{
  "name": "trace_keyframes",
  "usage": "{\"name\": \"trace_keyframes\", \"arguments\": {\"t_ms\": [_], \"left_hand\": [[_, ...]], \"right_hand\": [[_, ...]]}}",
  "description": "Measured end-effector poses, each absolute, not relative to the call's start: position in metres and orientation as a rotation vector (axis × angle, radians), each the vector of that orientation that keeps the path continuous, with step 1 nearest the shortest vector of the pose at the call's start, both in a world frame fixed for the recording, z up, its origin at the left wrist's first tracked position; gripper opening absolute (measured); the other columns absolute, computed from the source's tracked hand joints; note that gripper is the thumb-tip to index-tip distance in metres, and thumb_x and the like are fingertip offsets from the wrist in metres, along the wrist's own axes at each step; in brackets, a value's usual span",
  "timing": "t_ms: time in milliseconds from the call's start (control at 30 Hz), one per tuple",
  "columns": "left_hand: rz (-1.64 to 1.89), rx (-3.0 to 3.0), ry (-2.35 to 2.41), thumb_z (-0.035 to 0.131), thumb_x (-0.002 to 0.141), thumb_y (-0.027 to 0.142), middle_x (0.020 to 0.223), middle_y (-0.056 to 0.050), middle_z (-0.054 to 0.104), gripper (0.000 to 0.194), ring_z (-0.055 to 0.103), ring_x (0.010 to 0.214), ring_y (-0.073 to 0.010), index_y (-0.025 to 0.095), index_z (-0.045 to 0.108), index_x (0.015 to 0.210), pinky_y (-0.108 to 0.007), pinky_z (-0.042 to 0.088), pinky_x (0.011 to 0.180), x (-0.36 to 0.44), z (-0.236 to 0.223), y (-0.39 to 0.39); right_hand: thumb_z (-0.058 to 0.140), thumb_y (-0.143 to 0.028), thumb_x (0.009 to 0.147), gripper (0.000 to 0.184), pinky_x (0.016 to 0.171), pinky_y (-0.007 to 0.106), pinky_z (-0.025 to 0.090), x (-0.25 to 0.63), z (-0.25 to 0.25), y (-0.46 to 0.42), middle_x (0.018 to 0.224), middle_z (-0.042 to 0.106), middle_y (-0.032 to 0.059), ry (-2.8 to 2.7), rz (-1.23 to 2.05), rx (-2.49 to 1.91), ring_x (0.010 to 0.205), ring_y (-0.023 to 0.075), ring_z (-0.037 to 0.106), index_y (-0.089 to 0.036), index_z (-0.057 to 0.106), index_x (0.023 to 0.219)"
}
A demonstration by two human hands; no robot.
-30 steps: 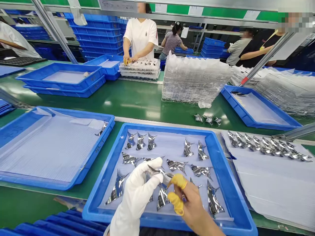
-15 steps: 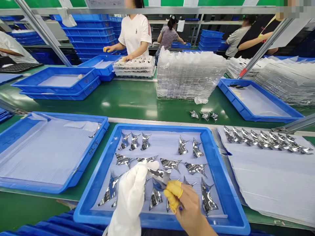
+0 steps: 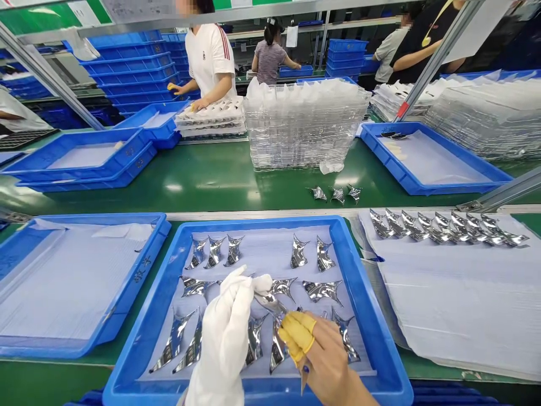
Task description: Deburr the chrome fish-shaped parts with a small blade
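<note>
I am logging a silver foil piece (image 3: pixel 270 303) held just above the blue tray (image 3: pixel 257 221), among other foil pieces (image 3: pixel 323 291). The white-gloved left hand (image 3: pixel 224 338) is pinching its left end, while the right hand (image 3: pixel 329 363) is closing narrowly, its yellow finger cots (image 3: pixel 297 336) gripping the right tip.

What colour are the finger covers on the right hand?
Yellow: the rubber finger covers on the bare right hand, clearest in the head view.

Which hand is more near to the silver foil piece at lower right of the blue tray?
Right. The right hand is just left of the silver foil piece; the gloved left hand is farther left.
</note>
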State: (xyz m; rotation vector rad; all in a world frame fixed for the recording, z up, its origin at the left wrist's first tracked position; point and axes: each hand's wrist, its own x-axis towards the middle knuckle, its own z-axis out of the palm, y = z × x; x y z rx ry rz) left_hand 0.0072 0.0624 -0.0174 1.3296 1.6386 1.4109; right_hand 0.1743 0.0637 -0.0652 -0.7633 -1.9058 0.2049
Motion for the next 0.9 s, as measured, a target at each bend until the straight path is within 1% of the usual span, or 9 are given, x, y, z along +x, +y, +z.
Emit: {"name": "trace_keyframes", "arguments": {"t_ms": [100,200,333,433,533,633,767,833,900], "left_hand": [[1.473,1.413,1.528,0.061,0.103,0.031,0.109,0.003,0.082,0.024,0.073,0.107,-0.0199,0.036,0.079,0.118,-0.04,0.049,0.112,0.001,-0.021,0.058],[1.558,1.568,1.395,0.07,0.097,0.021,0.109,0.005,0.082,0.032,0.072,0.11,-0.0189,0.039,0.075,0.123,-0.038,0.052,0.107,-0.008,-0.027,0.053],[1.668,1.765,1.272,0.067,0.097,0.015,0.099,0.003,0.08,0.035,0.07,0.099,-0.0189,0.034,0.074,0.126,-0.047,0.046,0.114,-0.022,-0.026,0.046],[1.649,1.97,1.204,0.065,0.098,0.014,0.09,0.001,0.078,0.038,0.068,0.089,-0.0193,0.028,0.071,0.132,-0.057,0.039,0.118,-0.033,-0.022,0.04],[1.594,2.099,1.192,0.064,0.098,0.014,0.082,0.001,0.076,0.04,0.067,0.086,-0.02,0.023,0.068,0.137,-0.06,0.039,0.117,-0.045,-0.02,0.035],[1.629,2.08,1.226,0.063,0.096,0.009,0.08,0.002,0.076,0.043,0.068,0.086,-0.0195,0.026,0.068,0.136,-0.059,0.04,0.117,-0.053,-0.022,0.031],[1.681,1.895,1.354,0.066,0.094,0.01,0.1,0.001,0.08,0.043,0.073,0.093,-0.0197,0.031,0.07,0.132,-0.053,0.044,0.117,-0.054,-0.03,0.032],[1.696,1.766,1.377,0.068,0.096,0.015,0.104,0.001,0.08,0.035,0.074,0.095,-0.0198,0.032,0.071,0.126,-0.049,0.05,0.112,-0.052,-0.036,0.036],[1.72,1.669,1.372,0.066,0.099,0.024,0.098,0.001,0.081,0.018,0.075,0.091,-0.0204,0.03,0.075,0.114,-0.049,0.054,0.107,-0.052,-0.041,0.041]], "right_hand": [[0.042,-0.005,0.103,0.035,0.06,0.03,0.06,0.176,-0.064,0.061,0.082,0.082,0.0095,-1.901,0.161,-0.768,0.066,0.0197,0.075,-0.016,0.074,0.113],[0.043,-0.005,0.103,0.033,0.068,0.031,0.061,0.171,-0.064,0.058,0.089,0.083,0.0118,-1.883,0.127,-0.761,0.076,0.0206,0.078,-0.015,0.074,0.111],[0.048,-0.006,0.102,0.028,0.066,0.03,0.061,0.155,-0.065,0.055,0.097,0.083,0.012,-1.831,0.19,-0.81,0.077,0.0201,0.078,-0.018,0.073,0.102],[0.051,-0.008,0.101,0.024,0.062,0.029,0.06,0.14,-0.069,0.055,0.088,0.08,0.0095,-1.794,0.348,-0.814,0.073,0.0201,0.075,-0.021,0.072,0.101],[0.053,-0.013,0.103,0.02,0.062,0.03,0.061,0.129,-0.072,0.055,0.076,0.075,0.0062,-1.776,0.454,-0.805,0.068,0.0204,0.072,-0.022,0.07,0.099],[0.052,-0.014,0.104,0.021,0.06,0.029,0.06,0.122,-0.07,0.054,0.077,0.075,0.0064,-1.792,0.436,-0.802,0.068,0.0205,0.072,-0.022,0.07,0.1],[0.047,-0.014,0.106,0.025,0.062,0.029,0.059,0.117,-0.065,0.049,0.09,0.08,0.0111,-1.861,0.332,-0.783,0.074,0.0208,0.076,-0.02,0.071,0.106],[0.043,-0.014,0.108,0.029,0.063,0.029,0.059,0.115,-0.064,0.045,0.099,0.08,0.0136,-1.904,0.29,-0.767,0.08,0.0214,0.078,-0.019,0.071,0.111],[0.04,-0.017,0.11,0.032,0.065,0.029,0.06,0.114,-0.064,0.042,0.104,0.08,0.0151,-1.936,0.304,-0.761,0.086,0.0223,0.078,-0.019,0.07,0.119]]}}
